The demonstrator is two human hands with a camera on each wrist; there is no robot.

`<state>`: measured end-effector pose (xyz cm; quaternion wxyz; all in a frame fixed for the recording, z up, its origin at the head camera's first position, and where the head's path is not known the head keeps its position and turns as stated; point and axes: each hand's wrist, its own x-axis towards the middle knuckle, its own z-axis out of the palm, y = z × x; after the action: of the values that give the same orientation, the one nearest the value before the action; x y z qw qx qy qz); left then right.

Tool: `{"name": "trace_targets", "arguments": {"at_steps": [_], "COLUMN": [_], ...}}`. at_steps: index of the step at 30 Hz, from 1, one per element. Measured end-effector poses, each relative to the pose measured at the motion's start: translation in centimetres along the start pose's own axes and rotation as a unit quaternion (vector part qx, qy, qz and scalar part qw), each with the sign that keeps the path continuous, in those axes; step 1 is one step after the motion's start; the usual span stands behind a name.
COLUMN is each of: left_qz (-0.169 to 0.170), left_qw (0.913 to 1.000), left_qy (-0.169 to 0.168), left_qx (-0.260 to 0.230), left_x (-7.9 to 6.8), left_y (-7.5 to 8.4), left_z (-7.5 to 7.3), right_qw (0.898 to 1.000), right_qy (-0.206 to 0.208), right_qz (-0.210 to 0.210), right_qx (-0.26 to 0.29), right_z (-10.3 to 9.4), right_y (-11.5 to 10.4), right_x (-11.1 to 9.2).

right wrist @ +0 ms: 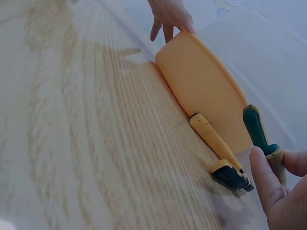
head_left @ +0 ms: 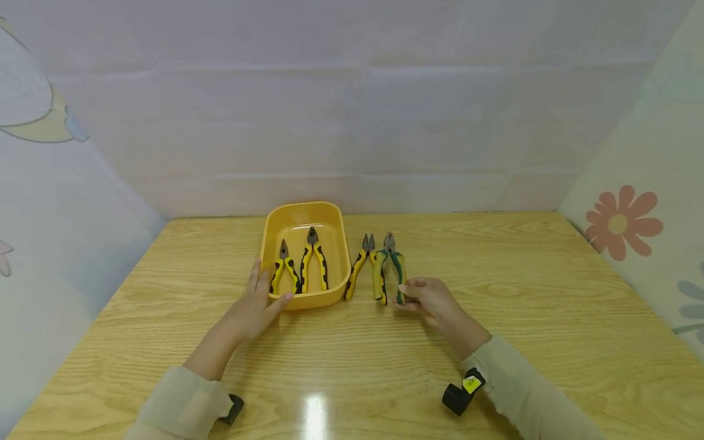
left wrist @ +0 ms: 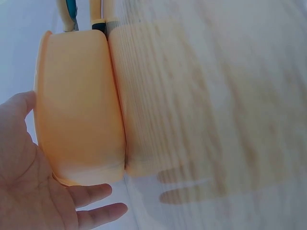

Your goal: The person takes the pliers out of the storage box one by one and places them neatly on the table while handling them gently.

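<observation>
- left hand (head_left: 253,310), fingers spread, touches rounded yellow plastic tray (head_left: 316,300)
- right hand (head_left: 433,300) pinches green-and-yellow-handled metal pliers (head_left: 398,264)
- yellow label (head_left: 471,384) at right wrist, print too small to read

One of the hands (right wrist: 290,201) pinches green-handled pliers (right wrist: 254,125) near yellow-handled pliers (right wrist: 213,135) beside the orange bin (right wrist: 204,79).

Wood tbl (head_left: 522,305), pale bk wall (head_left: 429,122).

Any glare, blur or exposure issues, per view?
Head: fairly even light, one glare patch on the tabletop near the bottom edge; left wrist: hazy and washed out, grain smeared at upper right, left hand's fingers reflected in the surface; right wrist: dimmer, bright spot in the lower-left corner.
</observation>
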<state>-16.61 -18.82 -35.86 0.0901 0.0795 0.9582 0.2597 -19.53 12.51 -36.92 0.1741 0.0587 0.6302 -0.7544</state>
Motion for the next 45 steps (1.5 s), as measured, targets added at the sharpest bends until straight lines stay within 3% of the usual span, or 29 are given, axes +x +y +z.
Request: {"name": "trace_targets", "arguments": {"at_steps": [45], "left_qz": [-0.005], "left_qw": [1.0], "left_qy": [-0.001], "left_qx": [-0.001], "left_x": [0.1], "left_y": [0.0], "left_z": [0.1], "right_qw": [0.999], "right_qy": [0.028], "right_qz": [0.006], "right_qx": [-0.017], "right_z": [-3.1], "right_y": [0.8], "right_x": [0.4]}}
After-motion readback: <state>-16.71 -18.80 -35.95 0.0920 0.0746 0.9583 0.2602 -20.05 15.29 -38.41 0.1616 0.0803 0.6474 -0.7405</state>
